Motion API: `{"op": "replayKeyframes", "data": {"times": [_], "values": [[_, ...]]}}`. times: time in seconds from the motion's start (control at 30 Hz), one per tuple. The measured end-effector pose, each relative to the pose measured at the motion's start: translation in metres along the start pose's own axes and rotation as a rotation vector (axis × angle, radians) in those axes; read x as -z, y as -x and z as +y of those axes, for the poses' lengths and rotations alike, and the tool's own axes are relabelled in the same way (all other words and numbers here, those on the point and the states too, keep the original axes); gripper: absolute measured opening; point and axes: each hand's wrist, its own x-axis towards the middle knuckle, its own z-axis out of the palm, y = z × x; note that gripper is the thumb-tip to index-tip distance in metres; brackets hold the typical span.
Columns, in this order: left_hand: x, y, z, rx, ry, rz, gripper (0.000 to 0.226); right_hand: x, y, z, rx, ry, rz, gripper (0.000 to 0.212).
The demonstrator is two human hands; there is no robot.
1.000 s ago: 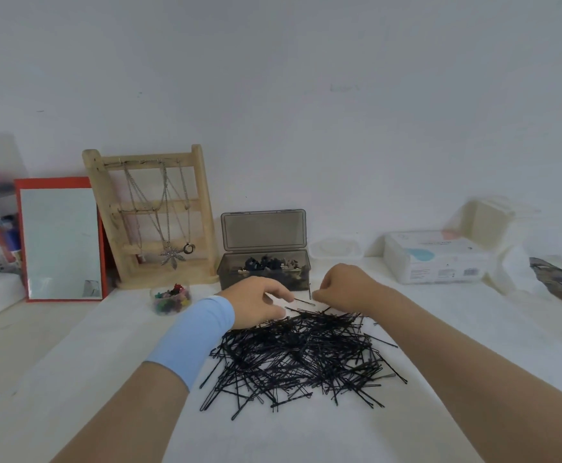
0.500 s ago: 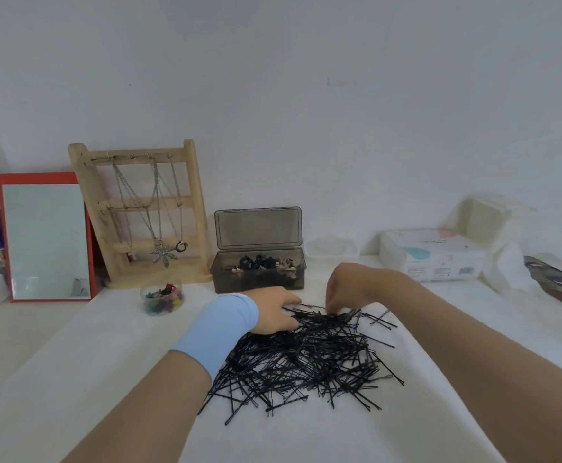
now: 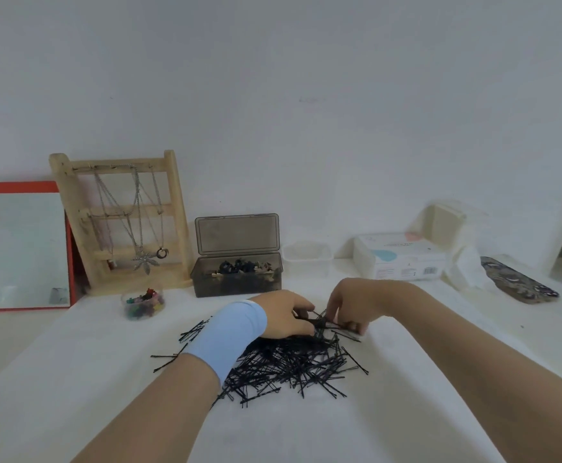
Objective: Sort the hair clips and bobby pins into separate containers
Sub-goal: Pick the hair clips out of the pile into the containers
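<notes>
Over the far edge of the heaped black bobby pins (image 3: 293,362), both hands meet: the left hand (image 3: 283,315) curls its fingers round a small bunch, and the right hand (image 3: 353,302) pinches pins just beside it. Behind the heap stand an open smoky box (image 3: 239,285) of dark hair clips (image 3: 236,266) and a round tub (image 3: 142,304) of colourful clips.

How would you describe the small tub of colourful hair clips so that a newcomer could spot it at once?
Find the wooden necklace stand against the wall on the left. On the white table just in front of its base sits a small clear tub. Unlike the smoky grey box to its right, it is round and holds bright multicoloured clips.
</notes>
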Motion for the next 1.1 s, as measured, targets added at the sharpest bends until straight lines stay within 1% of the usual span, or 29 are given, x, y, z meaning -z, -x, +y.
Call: {"op": "replayKeyframes", "data": {"times": [0.03, 0.07, 0.1, 0.17, 0.2, 0.23, 0.27, 0.3, 0.33, 0.37, 0.4, 0.5, 0.57, 0.63, 0.7, 0.73, 0.77, 0.8, 0.83, 0.87, 0.93, 1.03, 1.1], "values": [[0.000, 0.004, 0.001, -0.024, 0.037, -0.004, 0.063, 0.000, 0.004, -0.003, 0.017, -0.054, -0.054, 0.041], [0.000, 0.009, 0.001, -0.038, 0.061, -0.016, 0.070, 0.001, 0.006, -0.004, 0.026, -0.073, -0.082, 0.041], [0.000, 0.014, 0.001, -0.043, 0.070, -0.039, 0.082, 0.001, 0.007, -0.005, 0.029, -0.065, -0.081, 0.040], [-0.002, 0.024, 0.002, -0.024, 0.010, -0.120, 0.115, 0.003, 0.009, -0.008, 0.017, 0.029, -0.031, 0.036], [-0.006, 0.026, 0.003, -0.012, -0.067, -0.157, 0.127, 0.005, 0.010, -0.008, -0.004, 0.110, 0.010, 0.029], [-0.010, 0.029, 0.005, -0.001, -0.147, -0.179, 0.134, 0.005, 0.012, -0.008, -0.034, 0.190, 0.021, 0.023], [-0.015, 0.030, 0.007, 0.006, -0.210, -0.184, 0.137, 0.004, 0.016, -0.010, -0.070, 0.264, -0.013, 0.029], [-0.020, 0.030, 0.009, 0.006, -0.249, -0.173, 0.139, 0.001, 0.018, -0.011, -0.103, 0.323, -0.078, 0.047], [-0.022, 0.029, 0.010, 0.000, -0.263, -0.148, 0.140, -0.002, 0.021, -0.013, -0.129, 0.369, -0.144, 0.067], [-0.023, 0.028, 0.012, -0.005, -0.251, -0.116, 0.137, -0.008, 0.022, -0.016, -0.141, 0.401, -0.183, 0.082], [-0.022, 0.028, 0.013, -0.008, -0.219, -0.078, 0.131, -0.012, 0.023, -0.019, -0.132, 0.411, -0.197, 0.087], [-0.014, 0.029, 0.009, -0.014, -0.111, 0.020, 0.107, -0.022, 0.023, -0.027, -0.036, 0.329, -0.157, 0.065], [-0.008, 0.036, 0.000, -0.012, -0.067, 0.027, 0.103, -0.017, 0.023, -0.030, -0.008, 0.282, -0.161, 0.063], [0.000, 0.049, -0.014, 0.000, -0.017, 0.034, 0.102, -0.008, 0.024, -0.033, 0.003, 0.327, -0.154, 0.054], [0.010, 0.061, -0.033, 0.081, 0.020, 0.087, 0.094, -0.002, 0.022, -0.040, 0.006, 0.402, -0.066, 0.034], [0.012, 0.066, -0.043, 0.167, 0.010, 0.111, 0.089, -0.002, 0.019, -0.045, 0.021, 0.429, -0.001, 0.030], [0.013, 0.070, -0.053, 0.267, -0.028, 0.117, 0.086, -0.004, 0.015, -0.050, 0.056, 0.443, 0.055, 0.032], [0.011, 0.073, -0.061, 0.357, -0.070, 0.094, 0.086, -0.008, 0.013, -0.057, 0.095, 0.445, 0.074, 0.039], [0.007, 0.076, -0.067, 0.416, -0.090, 0.049, 0.087, -0.012, 0.010, -0.062, 0.128, 0.411, 0.069, 0.046], [0.002, 0.078, -0.070, 0.435, -0.085, 0.000, 0.089, -0.018, 0.007, -0.068, 0.152, 0.356, 0.045, 0.052], [-0.006, 0.078, -0.070, 0.393, -0.061, -0.044, 0.089, -0.026, 0.002, -0.073, 0.194, 0.298, -0.013, 0.057], [-0.010, 0.077, -0.066, 0.274, -0.007, 0.003, 0.090, -0.027, -0.003, -0.076, 0.222, 0.290, -0.017, 0.057], [-0.006, 0.076, -0.063, 0.210, 0.056, 0.002, 0.088, -0.021, -0.004, -0.074, 0.232, 0.255, -0.033, 0.060]]}}
